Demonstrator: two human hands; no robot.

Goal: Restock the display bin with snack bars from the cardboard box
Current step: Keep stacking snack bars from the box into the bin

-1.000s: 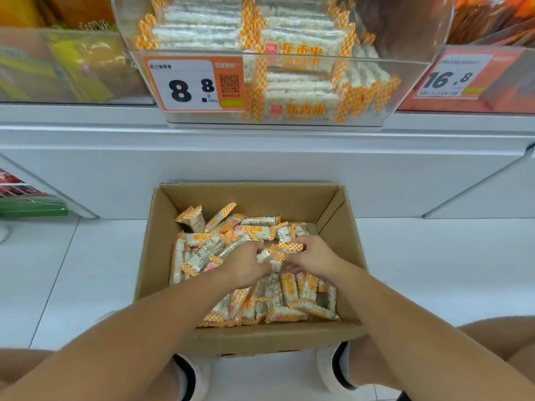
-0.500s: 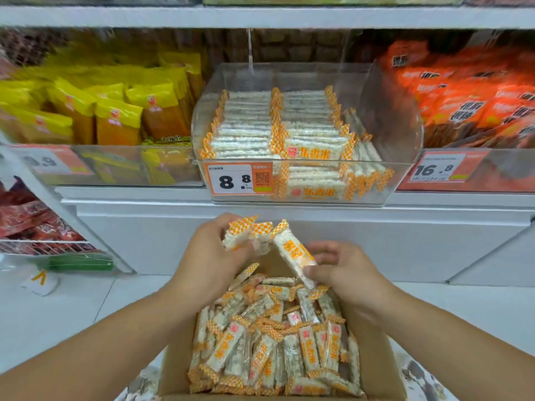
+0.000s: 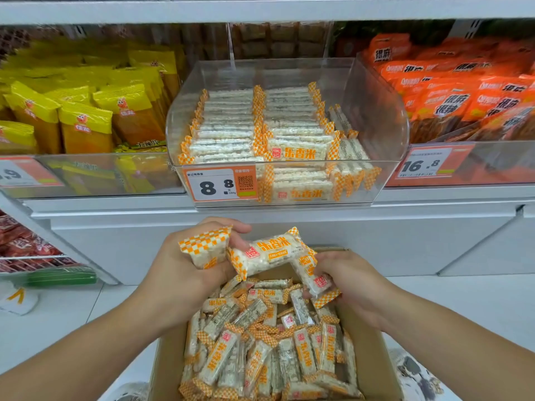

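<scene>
A clear plastic display bin (image 3: pixel 376 117) on the shelf holds rows of white snack bars with orange checked ends (image 3: pixel 231 123). Below it, an open cardboard box (image 3: pixel 373 351) is filled with several loose bars of the same kind (image 3: pixel 260 351). My left hand (image 3: pixel 176 273) grips a bunch of bars (image 3: pixel 207 250) above the box. One bar (image 3: pixel 269 251) lies across between both hands. My right hand (image 3: pixel 350 282) holds another bar (image 3: pixel 314 277) by its lower end. Both hands are below the bin's front.
Yellow snack bags (image 3: pixel 84 117) fill the bin to the left, orange bags (image 3: pixel 463 91) the bin to the right. Price tags read 8.8 (image 3: pixel 215 186) and 16.8 (image 3: pixel 424 164). A white shelf ledge (image 3: pixel 289 209) runs under the bins. White floor lies on both sides of the box.
Both hands came up out of the box with snack bars and stay raised in front of the shelf. My view tilted up from the box to the bin.
</scene>
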